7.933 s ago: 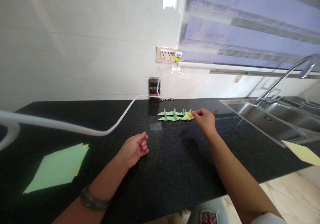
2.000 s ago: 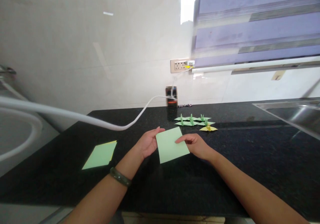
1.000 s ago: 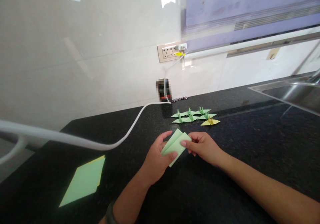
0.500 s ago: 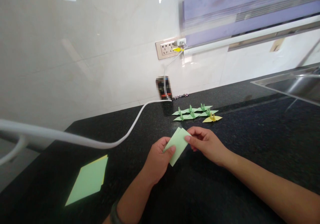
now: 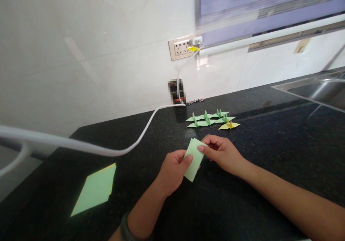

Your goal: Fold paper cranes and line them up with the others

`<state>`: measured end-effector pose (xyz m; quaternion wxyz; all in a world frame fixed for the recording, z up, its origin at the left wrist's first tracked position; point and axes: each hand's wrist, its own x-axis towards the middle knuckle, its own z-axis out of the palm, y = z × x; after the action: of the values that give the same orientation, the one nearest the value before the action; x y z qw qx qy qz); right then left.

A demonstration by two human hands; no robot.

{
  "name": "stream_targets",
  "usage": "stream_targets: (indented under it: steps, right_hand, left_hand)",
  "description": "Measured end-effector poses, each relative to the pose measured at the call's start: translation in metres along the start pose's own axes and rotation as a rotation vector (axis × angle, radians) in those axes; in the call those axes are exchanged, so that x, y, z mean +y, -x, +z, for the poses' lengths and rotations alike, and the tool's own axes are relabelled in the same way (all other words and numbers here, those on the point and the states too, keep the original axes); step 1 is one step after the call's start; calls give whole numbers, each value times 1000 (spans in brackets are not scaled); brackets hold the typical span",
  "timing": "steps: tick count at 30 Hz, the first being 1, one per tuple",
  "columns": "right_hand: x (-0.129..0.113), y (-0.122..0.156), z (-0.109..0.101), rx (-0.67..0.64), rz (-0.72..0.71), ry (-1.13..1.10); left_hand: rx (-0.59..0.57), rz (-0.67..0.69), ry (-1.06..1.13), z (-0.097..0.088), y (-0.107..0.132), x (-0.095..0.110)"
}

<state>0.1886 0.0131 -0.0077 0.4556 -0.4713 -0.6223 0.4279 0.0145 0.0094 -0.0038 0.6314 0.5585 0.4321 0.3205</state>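
A light green paper sheet (image 5: 194,160), folded in half, is held just above the black countertop (image 5: 269,151). My left hand (image 5: 172,171) pinches its lower left edge with thumb on top. My right hand (image 5: 222,154) pinches its upper right corner. Beyond the hands, several folded paper cranes (image 5: 208,119) lie in rows, most of them green and one yellow crane (image 5: 229,125) at the right end.
A stack of green and yellow paper squares (image 5: 95,189) lies at the left. A white cable (image 5: 129,148) runs across the counter to a small device (image 5: 177,91) by the wall, under a socket (image 5: 181,48). A steel sink (image 5: 318,90) is at the right.
The flat sheet held two seconds ago has been folded in half. Since half a second ago the folded sheet has turned more upright between both hands.
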Motion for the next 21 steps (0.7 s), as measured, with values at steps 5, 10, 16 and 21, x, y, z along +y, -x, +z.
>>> stream_targets:
  steps: [5,10,16,21]
  right_hand:
    - [-2,0,4,26,18,-173]
    - [-5,0,4,-8,84,-214]
    - [-4,2,1,-42,100,-112]
    - [-2,2,0,-33,101,-97]
  left_hand:
    - [-5,25,-47,-1,-1,-5]
    - [-7,34,-120,-2,0,-6]
    - [-40,49,-196,-1,0,-6]
    - [-21,73,-210,1,2,-4]
